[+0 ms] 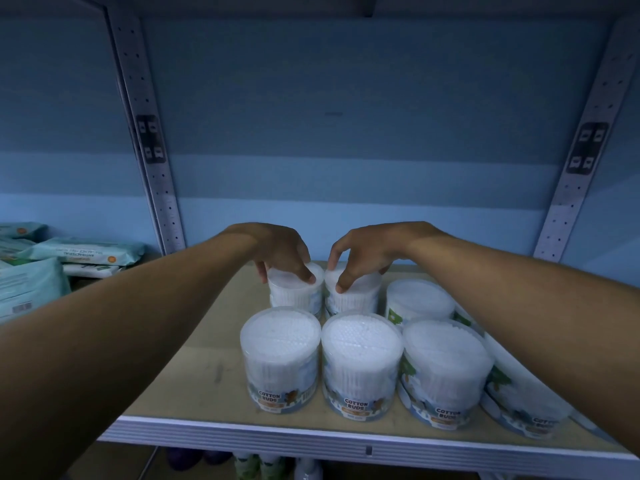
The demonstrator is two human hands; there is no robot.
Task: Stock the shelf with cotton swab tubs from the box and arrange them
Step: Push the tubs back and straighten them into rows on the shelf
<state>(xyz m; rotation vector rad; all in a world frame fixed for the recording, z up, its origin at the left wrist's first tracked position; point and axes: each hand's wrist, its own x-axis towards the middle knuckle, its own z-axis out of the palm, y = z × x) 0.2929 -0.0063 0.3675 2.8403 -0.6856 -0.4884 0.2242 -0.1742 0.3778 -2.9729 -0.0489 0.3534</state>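
Toward the shelf's [194, 389] back edge, head view: our left hand [277, 251] grips back-left tub [294, 289] w/ curled fingers; right hand [363, 252] pinches the tub beside it [353, 292]. Front-row tubs [360, 362] line the front edge.

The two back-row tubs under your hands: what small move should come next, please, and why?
Probably ease both hands off. The left hand and right hand each grip the lid of a back-row tub that looks already upright on the shelf, lined up behind the front tubs.
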